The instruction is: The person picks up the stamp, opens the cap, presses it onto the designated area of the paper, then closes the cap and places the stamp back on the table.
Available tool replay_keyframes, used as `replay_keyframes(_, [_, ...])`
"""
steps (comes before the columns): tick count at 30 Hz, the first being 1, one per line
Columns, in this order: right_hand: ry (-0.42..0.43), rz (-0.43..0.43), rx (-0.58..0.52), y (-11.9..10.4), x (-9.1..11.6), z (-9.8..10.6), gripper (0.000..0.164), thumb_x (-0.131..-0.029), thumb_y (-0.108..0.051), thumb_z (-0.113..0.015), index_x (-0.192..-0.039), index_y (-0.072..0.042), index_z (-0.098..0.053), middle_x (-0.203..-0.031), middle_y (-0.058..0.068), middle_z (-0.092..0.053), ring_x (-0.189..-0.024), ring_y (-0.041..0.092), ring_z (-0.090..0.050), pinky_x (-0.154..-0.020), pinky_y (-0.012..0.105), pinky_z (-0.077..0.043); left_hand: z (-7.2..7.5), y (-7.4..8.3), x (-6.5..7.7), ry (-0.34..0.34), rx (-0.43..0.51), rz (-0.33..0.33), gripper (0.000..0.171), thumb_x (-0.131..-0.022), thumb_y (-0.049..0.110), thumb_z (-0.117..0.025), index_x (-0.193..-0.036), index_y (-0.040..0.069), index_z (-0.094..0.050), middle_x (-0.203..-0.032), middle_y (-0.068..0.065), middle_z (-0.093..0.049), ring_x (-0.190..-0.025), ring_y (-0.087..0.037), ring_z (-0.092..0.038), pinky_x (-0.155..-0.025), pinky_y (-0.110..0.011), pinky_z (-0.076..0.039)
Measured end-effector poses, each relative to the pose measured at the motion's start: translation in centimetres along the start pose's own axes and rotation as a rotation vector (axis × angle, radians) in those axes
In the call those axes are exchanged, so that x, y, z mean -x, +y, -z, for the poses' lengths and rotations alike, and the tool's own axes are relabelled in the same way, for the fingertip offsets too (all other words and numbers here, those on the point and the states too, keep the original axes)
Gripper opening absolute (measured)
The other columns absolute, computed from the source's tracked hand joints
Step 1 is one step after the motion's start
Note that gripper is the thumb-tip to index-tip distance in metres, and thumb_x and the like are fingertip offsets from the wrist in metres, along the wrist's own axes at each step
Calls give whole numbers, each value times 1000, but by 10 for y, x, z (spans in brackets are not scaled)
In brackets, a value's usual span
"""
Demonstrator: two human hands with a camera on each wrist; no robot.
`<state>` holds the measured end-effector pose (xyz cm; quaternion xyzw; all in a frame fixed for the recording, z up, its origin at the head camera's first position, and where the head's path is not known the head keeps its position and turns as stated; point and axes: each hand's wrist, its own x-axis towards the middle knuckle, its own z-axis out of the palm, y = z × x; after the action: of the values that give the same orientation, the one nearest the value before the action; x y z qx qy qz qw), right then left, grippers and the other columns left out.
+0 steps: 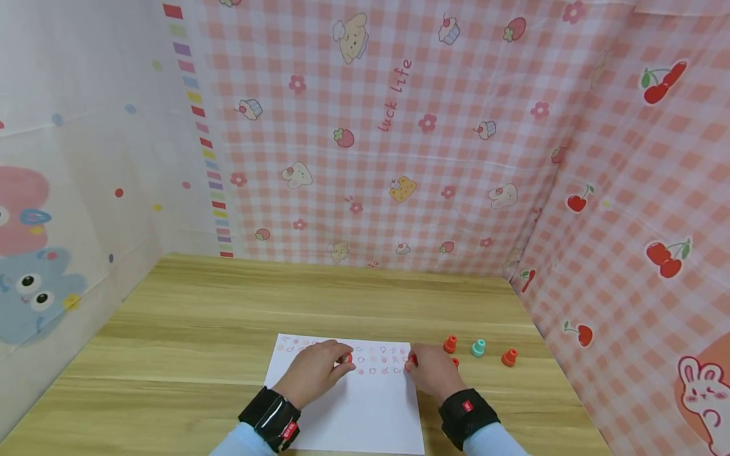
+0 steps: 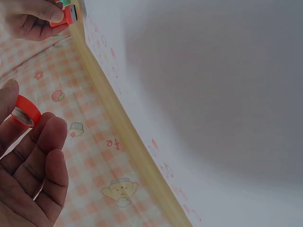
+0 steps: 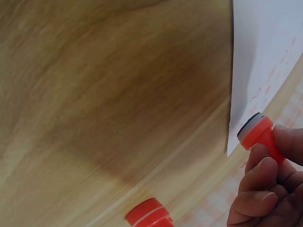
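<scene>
A white sheet of paper [image 1: 365,415] lies on the table, with rows of small red and pink stamped marks along its far part. My left hand [image 1: 315,372] pinches a small red stamp cap [image 2: 29,111] between thumb and fingers, above the sheet; its hollow inside shows in the left wrist view. Near the sheet's far right corner, my right hand [image 1: 436,372] grips a red self-inking stamp [image 3: 260,135] by its narrow handle. This stamp is uncapped, and its dark-edged face points toward the paper side in the right wrist view.
Right of the sheet stand a red stamp [image 1: 450,344], a teal stamp [image 1: 478,347] and another red stamp [image 1: 510,358]. One more red stamp [image 1: 455,362] is partly hidden behind my right hand. Patterned cloth [image 1: 365,158] hangs around the wooden table [image 1: 171,354].
</scene>
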<state>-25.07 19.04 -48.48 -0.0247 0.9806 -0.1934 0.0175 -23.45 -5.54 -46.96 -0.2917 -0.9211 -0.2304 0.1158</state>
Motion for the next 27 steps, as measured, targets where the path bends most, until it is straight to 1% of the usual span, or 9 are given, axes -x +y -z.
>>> replay_keyframes(5, [-3,17,8,0,-1,-2,12,-80,-18,-69,-86,-11,-61,-69,0,-51,-63,18,-47,-55,28,-39,0,0,1,-2,4,0,16,-82,34,-65,-87,18,-63,-70,16,-49,-63,-1,-45,-57,-23,-39])
replay_keyframes(11, [2,73,68,3,-3,-7,12,-80,-17,-69,-86,-10,-61,-67,-1,-51,-63,18,-46,-57,28,-39,2,0,1,-3,6,-2,16,-82,33,-65,-86,19,-63,-71,16,-49,-63,-1,-45,-57,-24,-39])
replay_keyframes(18, [-46,81,83,0,-4,-8,17,-79,-16,-70,-91,-8,-60,-70,0,-51,-65,18,-47,-61,28,-41,2,-1,1,-9,6,2,16,-82,35,-64,-85,19,-62,-71,16,-49,-63,-2,-45,-58,-24,-39])
replay_keyframes(22, [-49,127,107,1,-5,-8,18,-79,-17,-70,-91,-8,-60,-70,0,-51,-64,17,-47,-60,28,-42,2,-3,1,-10,7,8,16,-82,35,-64,-86,19,-62,-71,16,-49,-64,-2,-46,-58,-24,-40])
replay_keyframes(27, [-47,182,130,5,-5,-9,18,-79,-17,-70,-91,-9,-60,-68,-1,-51,-63,16,-46,-59,27,-41,3,-4,1,5,4,-1,15,-82,34,-65,-85,19,-62,-71,16,-49,-63,-1,-46,-58,-24,-40])
